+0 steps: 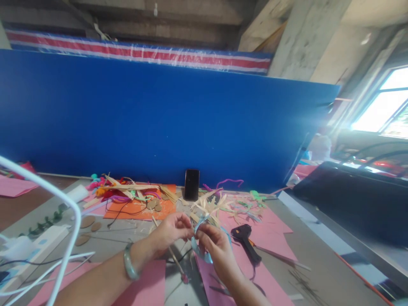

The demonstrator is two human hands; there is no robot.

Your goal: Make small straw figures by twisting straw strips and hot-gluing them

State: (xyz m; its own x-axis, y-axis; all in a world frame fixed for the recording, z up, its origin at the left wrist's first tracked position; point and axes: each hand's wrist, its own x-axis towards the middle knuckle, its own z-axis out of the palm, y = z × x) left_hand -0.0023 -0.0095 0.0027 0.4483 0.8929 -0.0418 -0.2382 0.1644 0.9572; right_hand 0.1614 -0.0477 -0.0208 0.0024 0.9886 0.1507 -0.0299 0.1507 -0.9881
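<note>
My left hand [174,229], with a pale green bangle [129,262] at its wrist, pinches the near edge of a light blue ribbon [207,257]. My right hand [214,243] has its thumb and fingers closed on the same ribbon, which hangs in a loop below and curls beside the fingers. The fingertips of both hands almost meet. Below them on the table lies a thin stick [176,260] with a reddish end. A black glue gun [246,243] rests just right of my right hand. Pale dried husk strips [213,204] spread out behind the hands.
A black phone [191,185] leans against the blue panel [159,114]. Orange paper [167,209] carries husks, pipe cleaners and round wooden slices. Pink paper sheets [149,282] lie on the table. At left are a white power strip [47,244] and a white cable [75,212] crossing the foreground.
</note>
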